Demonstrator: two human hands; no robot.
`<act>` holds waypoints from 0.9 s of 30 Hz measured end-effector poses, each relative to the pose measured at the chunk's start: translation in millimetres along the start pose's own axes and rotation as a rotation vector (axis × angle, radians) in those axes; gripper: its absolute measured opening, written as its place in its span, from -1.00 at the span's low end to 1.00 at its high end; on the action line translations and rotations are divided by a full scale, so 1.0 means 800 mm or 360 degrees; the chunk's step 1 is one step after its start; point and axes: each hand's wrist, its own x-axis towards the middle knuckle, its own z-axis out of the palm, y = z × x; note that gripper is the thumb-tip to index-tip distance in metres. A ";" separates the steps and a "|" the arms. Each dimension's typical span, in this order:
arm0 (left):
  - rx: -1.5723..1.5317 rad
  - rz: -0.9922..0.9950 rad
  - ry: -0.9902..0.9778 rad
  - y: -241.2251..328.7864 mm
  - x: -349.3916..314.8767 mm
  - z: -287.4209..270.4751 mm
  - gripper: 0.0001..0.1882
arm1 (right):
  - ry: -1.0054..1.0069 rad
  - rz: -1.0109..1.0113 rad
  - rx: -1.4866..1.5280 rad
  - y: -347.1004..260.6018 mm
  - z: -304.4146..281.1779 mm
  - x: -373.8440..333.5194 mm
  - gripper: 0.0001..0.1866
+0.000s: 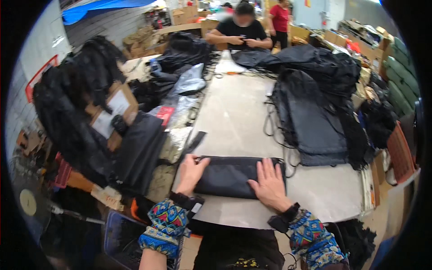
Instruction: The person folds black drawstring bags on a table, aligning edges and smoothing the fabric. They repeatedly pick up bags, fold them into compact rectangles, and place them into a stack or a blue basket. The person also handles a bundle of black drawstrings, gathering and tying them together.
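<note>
A folded black fabric bag [229,180] lies flat across the near end of the pale tabletop. At its left end my left hand [191,173] has its fingers bent around the upper corner, thumb on top, pinching the cloth. My right hand [270,184] rests flat on the right end, fingers stretched out and slightly apart. A short black strap [195,142] sticks out beyond the bag's upper left corner. Thin black cords [293,164] curl beside its right end.
Black bags [310,121] with cords lie stacked on the right. Black fabric [74,108] is heaped at left near a cardboard box [128,96]. A blue plastic crate [119,240] stands low at left. Across the table [234,108] sits a person in black [243,29]; another in red [280,20] stands behind.
</note>
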 end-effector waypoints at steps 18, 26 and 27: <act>-0.1134 -0.0193 -0.0131 0.037 -0.035 -0.068 -0.58 | 0.0511 0.0113 0.0630 0.020 -0.011 -0.015 -0.47; -0.1999 -0.0279 0.0546 -0.113 0.047 -0.277 -0.69 | 0.0345 0.0205 0.0801 0.016 -0.001 -0.017 -0.54; -0.1987 -0.0352 0.0573 -0.148 0.053 -0.279 -0.71 | 0.0353 0.0195 0.0795 0.017 0.002 -0.018 -0.55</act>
